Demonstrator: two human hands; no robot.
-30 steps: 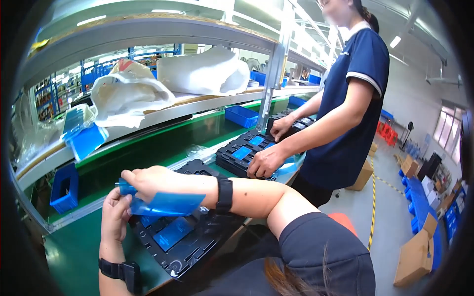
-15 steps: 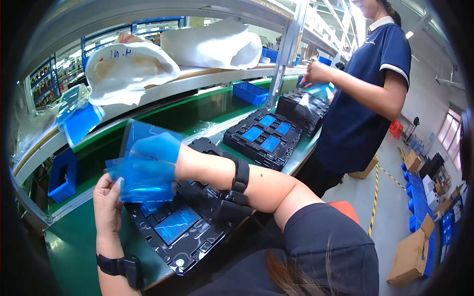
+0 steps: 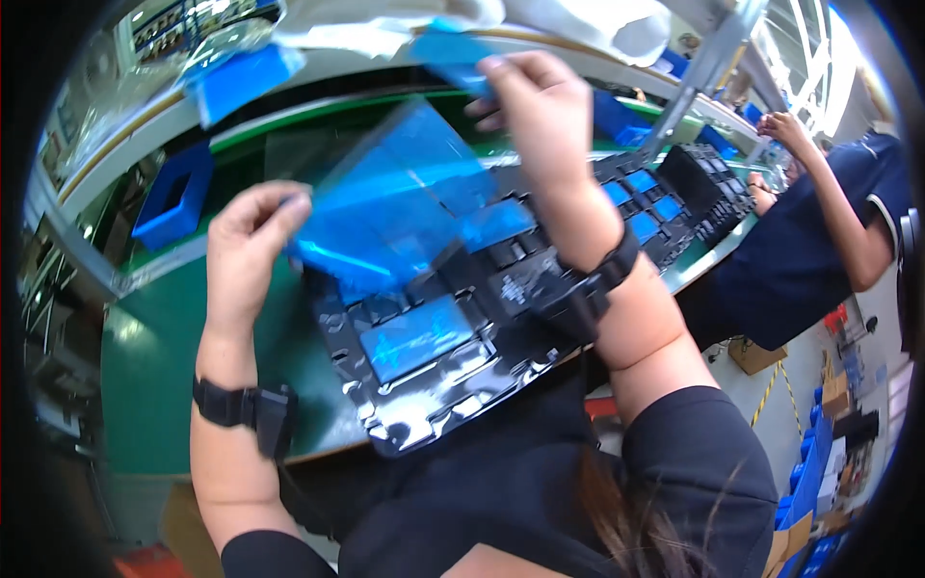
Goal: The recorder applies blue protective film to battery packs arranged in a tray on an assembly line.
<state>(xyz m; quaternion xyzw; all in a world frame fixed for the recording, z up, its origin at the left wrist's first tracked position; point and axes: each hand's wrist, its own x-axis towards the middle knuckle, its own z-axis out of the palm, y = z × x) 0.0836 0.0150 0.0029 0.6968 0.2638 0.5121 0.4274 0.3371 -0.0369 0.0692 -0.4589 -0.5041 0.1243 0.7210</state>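
Note:
My left hand (image 3: 252,241) pinches the corner of a see-through blue film sheet (image 3: 400,188), which spreads out over the tray. Farther back, my right hand (image 3: 549,111) is raised with its fingertips closed on a smaller blue film piece (image 3: 445,50), blurred by motion. Beneath both hands lies a shiny black plastic tray (image 3: 414,424) on the bench. Blue-faced rectangular panels sit in its pockets, and the nearest panel (image 3: 419,337) shows fully. The film covers part of the tray's far left side.
A blue bin (image 3: 175,202) stands at the left of the green bench (image 3: 154,366). Blue sheets (image 3: 246,82) hang over the shelf edge. More black trays (image 3: 708,188) are stacked to the right, where a co-worker in a dark blue shirt (image 3: 814,246) stands. A metal post (image 3: 708,72) rises behind.
My hands were close together at the film; now my right hand is up and to the right with a blue piece. The film has opened out over the tray. The view has shifted.

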